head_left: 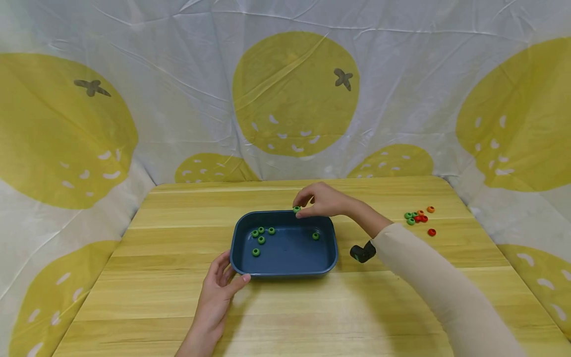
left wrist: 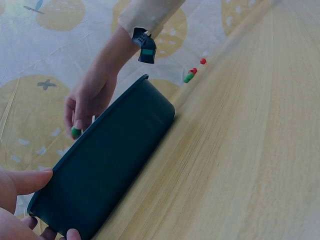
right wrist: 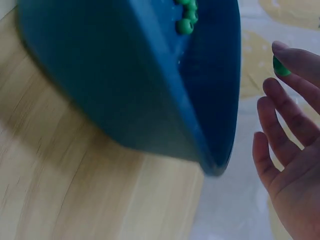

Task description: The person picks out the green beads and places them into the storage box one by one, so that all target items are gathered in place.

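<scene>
A dark blue rectangular basin (head_left: 285, 273) sits on the wooden table with several green beads (head_left: 261, 240) on its floor, most of them at the left and one at the right. My left hand (head_left: 218, 287) grips its front left corner, thumb over the rim and fingers against the outer wall. Above the far rim, my right hand (head_left: 323, 200) pinches one green bead (head_left: 296, 209) between thumb and index finger. In the right wrist view that pinched bead (right wrist: 281, 67) shows at the fingertips, with the other fingers loosely bent.
On the table (head_left: 312, 317) to the right lies a loose group of green beads (head_left: 411, 221), red beads (head_left: 431, 232) and orange beads (head_left: 430, 209). A black wrist device (head_left: 363, 253) hangs at the right sleeve. A white curtain (head_left: 196, 99) with yellow fruit prints surrounds the table.
</scene>
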A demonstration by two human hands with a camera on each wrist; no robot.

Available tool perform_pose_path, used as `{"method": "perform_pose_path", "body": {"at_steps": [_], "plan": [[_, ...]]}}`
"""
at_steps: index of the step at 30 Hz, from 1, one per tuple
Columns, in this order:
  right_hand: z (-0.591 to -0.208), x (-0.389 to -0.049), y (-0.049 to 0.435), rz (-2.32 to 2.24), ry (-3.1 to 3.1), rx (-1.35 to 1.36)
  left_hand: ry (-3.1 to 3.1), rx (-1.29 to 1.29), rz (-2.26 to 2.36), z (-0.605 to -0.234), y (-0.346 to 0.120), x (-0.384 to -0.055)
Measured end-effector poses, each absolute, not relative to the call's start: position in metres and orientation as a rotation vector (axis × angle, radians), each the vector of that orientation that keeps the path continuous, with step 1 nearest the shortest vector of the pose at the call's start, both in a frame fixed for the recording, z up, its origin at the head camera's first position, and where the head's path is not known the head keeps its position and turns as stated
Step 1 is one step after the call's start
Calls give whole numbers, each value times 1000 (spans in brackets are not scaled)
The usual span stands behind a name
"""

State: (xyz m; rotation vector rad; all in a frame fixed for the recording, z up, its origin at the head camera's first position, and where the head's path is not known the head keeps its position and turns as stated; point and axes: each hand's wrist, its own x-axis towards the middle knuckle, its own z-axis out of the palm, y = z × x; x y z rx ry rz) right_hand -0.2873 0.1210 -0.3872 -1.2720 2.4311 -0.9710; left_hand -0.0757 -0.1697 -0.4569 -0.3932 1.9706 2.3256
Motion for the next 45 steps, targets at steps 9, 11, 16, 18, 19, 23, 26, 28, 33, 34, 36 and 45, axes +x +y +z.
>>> {"method": "perform_pose_path", "body": {"at_steps": [9,11,16,18,19,23,26,28,33,34,36,45], "plan": [[-385,-290,92,-937,2389,-1377,1987,-398,2304,-456,-168,-77],[-386,-291,87,-931,2383,-1384,1989,-401,2302,-456,-168,-77],[-389,-291,75,-898,2367,-1400,1981,-410,2306,-455,-168,-77],[-389,-291,71,-891,2360,-1410,1984,-405,2303,-454,-167,-78],[-390,-291,69,-890,2355,-1420,1986,-402,2301,-454,-167,-78],[-390,-291,61,-896,2330,-1463,1997,-398,2296,-454,-167,-78],[-389,-291,56,-894,2323,-1479,2001,-403,2290,-454,-167,-77],[-388,-290,54,-887,2323,-1484,2000,-405,2287,-454,-167,-77],[-385,-289,52,-892,2307,-1470,1994,-405,2295,-454,-167,-77],[-384,-289,52,-898,2309,-1458,1992,-404,2296,-454,-167,-77],[-384,-289,55,-902,2324,-1433,1985,-403,2304,-455,-167,-77],[-392,-288,75,-888,2358,-1390,1983,-417,2314,-456,-168,-76]]}}
